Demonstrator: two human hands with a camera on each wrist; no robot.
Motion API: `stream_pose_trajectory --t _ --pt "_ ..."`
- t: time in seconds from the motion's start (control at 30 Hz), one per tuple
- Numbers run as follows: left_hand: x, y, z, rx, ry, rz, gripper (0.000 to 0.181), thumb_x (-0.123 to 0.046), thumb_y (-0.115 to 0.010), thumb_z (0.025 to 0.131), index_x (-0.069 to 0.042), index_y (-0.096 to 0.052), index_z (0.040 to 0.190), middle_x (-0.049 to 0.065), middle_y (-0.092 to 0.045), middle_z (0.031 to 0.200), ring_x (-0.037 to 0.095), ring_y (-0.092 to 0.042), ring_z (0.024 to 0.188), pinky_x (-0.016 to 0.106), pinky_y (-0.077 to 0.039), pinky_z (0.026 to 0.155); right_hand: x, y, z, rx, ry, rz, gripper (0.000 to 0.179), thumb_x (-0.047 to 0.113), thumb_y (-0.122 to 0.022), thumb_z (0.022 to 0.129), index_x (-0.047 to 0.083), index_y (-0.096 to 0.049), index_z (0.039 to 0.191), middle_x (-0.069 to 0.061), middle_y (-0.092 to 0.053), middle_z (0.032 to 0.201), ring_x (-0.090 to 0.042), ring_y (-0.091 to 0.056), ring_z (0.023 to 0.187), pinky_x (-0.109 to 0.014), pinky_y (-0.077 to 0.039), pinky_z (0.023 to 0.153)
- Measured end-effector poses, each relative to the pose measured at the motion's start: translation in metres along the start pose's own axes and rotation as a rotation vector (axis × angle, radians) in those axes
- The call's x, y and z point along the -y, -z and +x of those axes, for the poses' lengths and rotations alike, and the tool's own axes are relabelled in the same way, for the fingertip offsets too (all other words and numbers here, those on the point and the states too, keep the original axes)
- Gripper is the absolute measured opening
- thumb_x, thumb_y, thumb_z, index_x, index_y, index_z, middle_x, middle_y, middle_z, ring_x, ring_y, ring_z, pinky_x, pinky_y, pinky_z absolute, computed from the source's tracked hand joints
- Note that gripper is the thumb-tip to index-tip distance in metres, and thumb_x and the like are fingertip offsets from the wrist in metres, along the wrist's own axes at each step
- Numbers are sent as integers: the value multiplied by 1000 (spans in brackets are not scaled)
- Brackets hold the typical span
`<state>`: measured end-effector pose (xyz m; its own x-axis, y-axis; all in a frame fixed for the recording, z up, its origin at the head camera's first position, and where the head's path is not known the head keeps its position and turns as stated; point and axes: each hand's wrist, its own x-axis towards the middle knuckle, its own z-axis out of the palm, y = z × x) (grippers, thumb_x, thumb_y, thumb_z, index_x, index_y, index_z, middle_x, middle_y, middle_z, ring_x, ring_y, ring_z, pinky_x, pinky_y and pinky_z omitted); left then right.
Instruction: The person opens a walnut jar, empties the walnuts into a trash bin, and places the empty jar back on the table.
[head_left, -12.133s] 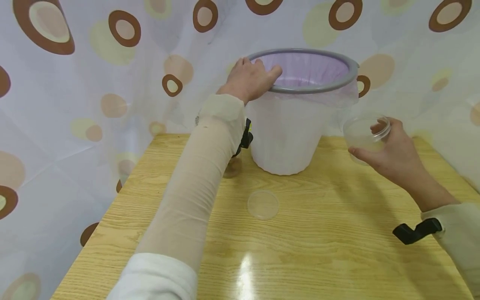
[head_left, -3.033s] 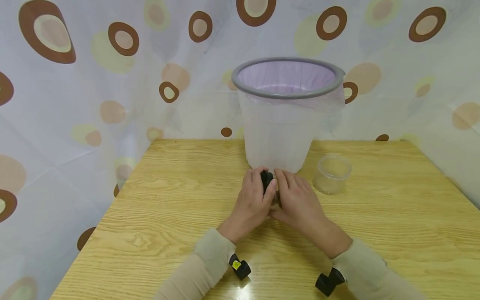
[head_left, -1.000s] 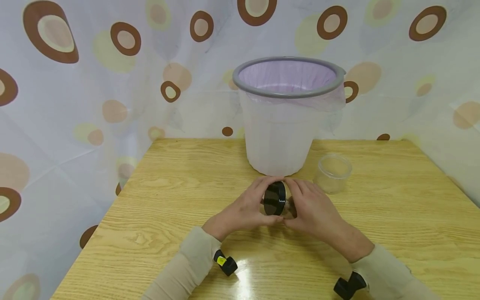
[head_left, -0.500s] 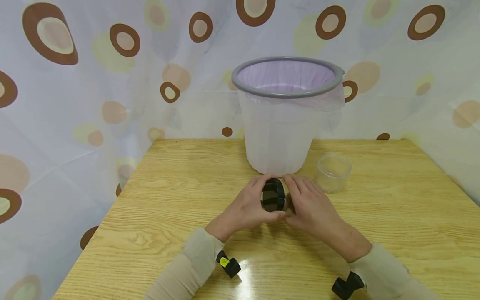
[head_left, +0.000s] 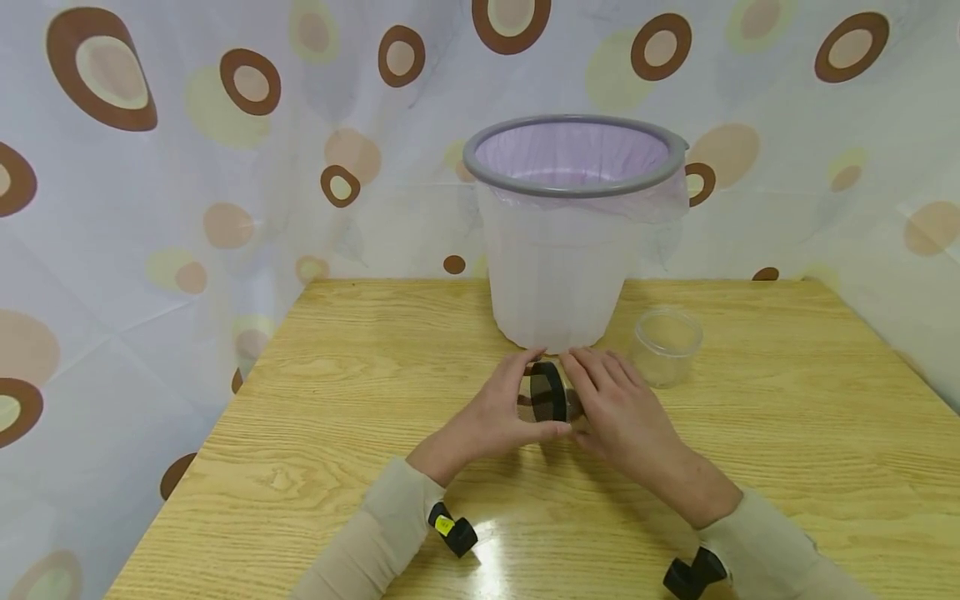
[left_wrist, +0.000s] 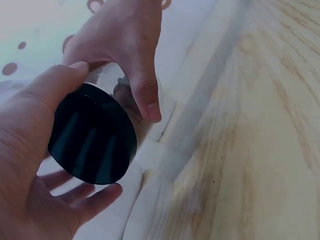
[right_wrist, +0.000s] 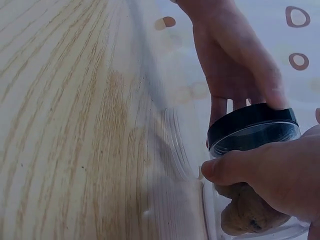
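In the head view, both hands hold a clear jar with a black screw lid (head_left: 550,392) just in front of the bin. The jar is tipped on its side, lid toward the left. My left hand (head_left: 491,421) grips the lid by its rim, thumb on one side and fingers on the other, palm off its face. My right hand (head_left: 626,408) wraps the jar's body and mostly hides it in the head view. In the right wrist view, brown lumpy pieces (right_wrist: 252,212) show through the clear wall of the jar, below the black lid (right_wrist: 250,122).
A white bin (head_left: 555,275) with a grey rim and a pinkish liner stands at the back of the wooden table (head_left: 337,433). Right of it, close beyond my right hand, sits a clear round tub (head_left: 667,350). A patterned curtain (head_left: 300,150) hangs behind the table.
Twelve seconds ago my left hand was at the bin's rim and my right held the clear tub, now on the table. Over the last second the hands stay at the jar; the lid's angle shifts slightly.
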<state>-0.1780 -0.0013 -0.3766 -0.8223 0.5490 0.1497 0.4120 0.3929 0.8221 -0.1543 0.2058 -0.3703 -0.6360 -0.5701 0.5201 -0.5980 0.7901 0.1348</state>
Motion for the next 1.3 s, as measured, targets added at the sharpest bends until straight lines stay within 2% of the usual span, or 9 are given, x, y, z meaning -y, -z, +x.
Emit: stream_pose_trajectory --t 0.13,0.23,0.4,0.57,0.7,0.83,0.97,1.17,1.3 --pt "2 -2 -1 2 -140 131 102 -28 -81 83 -13 -14 158 11 -25 155 21 -36 136 36 -50 101 -1 -1 -1 3 2 -9 108 29 -99 51 -2 -46 140 -21 -55 134 -37 -53 123 -54 -40 108" --pt "4 -4 -1 -24 -192 186 98 -24 -81 82 -10 -18 155 12 -29 150 23 -40 131 34 -51 98 -1 -1 -1 7 3 -8 109 31 -99 51 -1 -46 141 -21 -55 136 -37 -52 125 -54 -39 109" --pt "2 -6 -2 -54 -116 145 88 -31 -78 84 -17 -25 153 8 -37 144 23 -50 116 29 -55 85 -2 -1 -2 2 2 -6 110 32 -99 52 -1 -45 141 -21 -54 136 -37 -52 125 -54 -38 109" --pt "0 -6 -3 -61 -9 118 83 -42 -72 87 -20 -27 153 4 -38 147 20 -50 117 32 -51 93 -2 0 -2 -6 5 -4 108 32 -99 53 -1 -45 141 -20 -55 135 -36 -53 124 -54 -39 109" --pt "-1 -7 -1 -57 35 46 78 -46 -65 92 -17 -27 153 6 -37 148 20 -52 115 32 -51 93 -2 1 -2 3 -1 -6 107 33 -98 54 0 -45 141 -20 -55 134 -36 -53 123 -54 -39 109" --pt "-1 -7 1 -53 59 -41 74 -50 -57 96 -13 -27 153 10 -39 145 21 -58 97 27 -55 79 -2 2 -2 17 -17 -1 107 33 -98 54 0 -45 141 -20 -55 134 -36 -53 123 -54 -39 109" --pt "1 -7 2 -43 83 -88 79 -59 -53 94 -14 -26 153 12 -40 142 19 -59 83 26 -54 70 -2 1 -3 12 -26 9 106 33 -98 54 -1 -46 140 -20 -56 133 -36 -54 122 -55 -39 109" --pt "0 -9 1 -33 51 -77 88 -47 -73 86 -20 -23 153 10 -36 145 20 -59 93 31 -55 82 -3 2 -4 -13 -37 35 100 32 -96 58 0 -46 138 -19 -56 131 -37 -54 119 -55 -41 107" --pt "1 -7 0 -33 23 -46 87 -46 -74 85 -25 -24 152 5 -37 144 23 -57 101 33 -55 85 -5 3 -4 -10 -55 57 100 30 -97 57 1 -45 138 -19 -55 130 -38 -54 118 -54 -41 107"
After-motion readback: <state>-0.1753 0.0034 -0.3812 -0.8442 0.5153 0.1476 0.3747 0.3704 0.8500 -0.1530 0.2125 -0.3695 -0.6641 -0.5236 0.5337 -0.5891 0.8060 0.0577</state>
